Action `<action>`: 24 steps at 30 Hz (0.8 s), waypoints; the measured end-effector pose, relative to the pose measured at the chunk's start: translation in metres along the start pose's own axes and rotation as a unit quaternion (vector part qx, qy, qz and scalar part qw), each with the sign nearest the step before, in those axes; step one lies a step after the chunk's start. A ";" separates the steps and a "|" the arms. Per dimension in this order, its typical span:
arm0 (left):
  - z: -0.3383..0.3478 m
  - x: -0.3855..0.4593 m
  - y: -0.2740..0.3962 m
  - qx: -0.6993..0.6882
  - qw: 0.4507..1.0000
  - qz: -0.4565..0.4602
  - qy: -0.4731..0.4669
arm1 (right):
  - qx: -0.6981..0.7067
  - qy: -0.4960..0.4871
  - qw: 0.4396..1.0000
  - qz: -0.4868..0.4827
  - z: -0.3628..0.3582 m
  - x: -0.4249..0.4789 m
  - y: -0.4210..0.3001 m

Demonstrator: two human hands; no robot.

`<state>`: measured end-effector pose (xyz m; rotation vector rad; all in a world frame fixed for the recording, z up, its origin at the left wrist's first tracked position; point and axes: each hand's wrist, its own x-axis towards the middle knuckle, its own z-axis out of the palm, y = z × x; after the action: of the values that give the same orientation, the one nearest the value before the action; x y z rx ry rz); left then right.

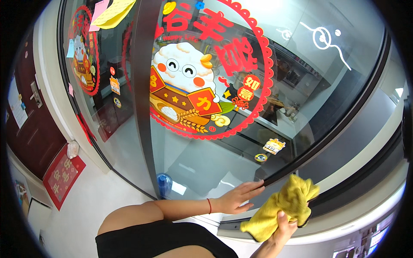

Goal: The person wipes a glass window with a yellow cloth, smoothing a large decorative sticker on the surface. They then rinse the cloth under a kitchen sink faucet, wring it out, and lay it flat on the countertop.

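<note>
A crumpled yellow cloth [277, 206] with a dark edging is bunched in my right hand [286, 227], its thumb pressed over the fabric. My left hand [237, 197], with a thin red string at the wrist, is stretched out with its fingers apart and holds nothing. Its fingertips are at the dark frame [284, 169] of a glass sliding door; whether they touch it, I cannot tell. On the glass panel [196, 158] is a large round red sticker [184, 93] with a smiling cartoon figure, and two small animal stickers [273, 146] sit lower right.
A second glass panel [121, 129] stands left of the dark upright post [143, 96], with sticky notes [113, 14] at its top. Behind the glass are a blue water bottle [164, 183] and kitchen counters. Far left, a red mat [64, 180] lies before a brown door [35, 138].
</note>
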<state>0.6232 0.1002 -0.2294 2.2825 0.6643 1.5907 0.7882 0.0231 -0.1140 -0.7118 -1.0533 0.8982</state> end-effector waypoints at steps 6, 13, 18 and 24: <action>-0.046 -0.010 0.007 0.305 0.933 0.065 0.178 | -0.251 0.084 0.756 -0.599 0.050 0.099 -0.027; -0.152 0.007 -0.011 0.461 0.840 -0.055 0.283 | -0.501 -0.093 0.440 -0.740 0.133 0.121 0.015; -0.161 0.002 -0.032 0.543 0.806 -0.077 0.223 | -0.495 -0.045 0.509 -0.702 0.138 0.164 -0.048; -0.140 0.008 -0.034 0.533 0.818 -0.055 0.211 | -0.499 0.047 0.573 -0.649 0.145 0.168 -0.068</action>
<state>0.4872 0.1294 -0.1895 2.3789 2.2297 1.9576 0.7082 0.1507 0.0627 -0.5966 -1.5481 -1.1493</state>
